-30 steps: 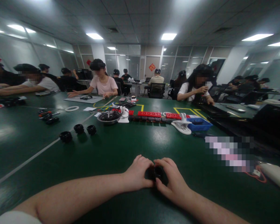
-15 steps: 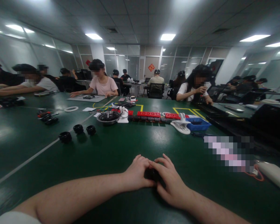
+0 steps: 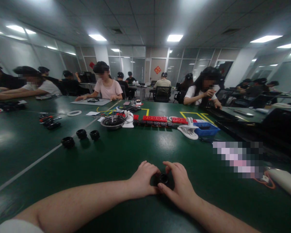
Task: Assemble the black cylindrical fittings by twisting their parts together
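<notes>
A small black round part (image 3: 164, 178), like a lens or cap, sits on the green table (image 3: 126, 152) between my two hands. My left hand (image 3: 143, 180) curls around its left side. My right hand (image 3: 178, 185) wraps its right side, thumb and fingers on the rim. Both hands rest on the table near its front edge. Most of the part is hidden by my fingers.
Three black round parts (image 3: 81, 137) stand at the left. Farther back lie a metal bowl (image 3: 113, 122), red strips (image 3: 161, 119), a white clamp (image 3: 188, 130) and a blue tray (image 3: 207, 128). A white object (image 3: 285, 182) lies at the right. Other people sit around the table.
My right hand slid over the black part half a second ago, then drew back to the right, so the part's top shows again. My left hand stayed put.
</notes>
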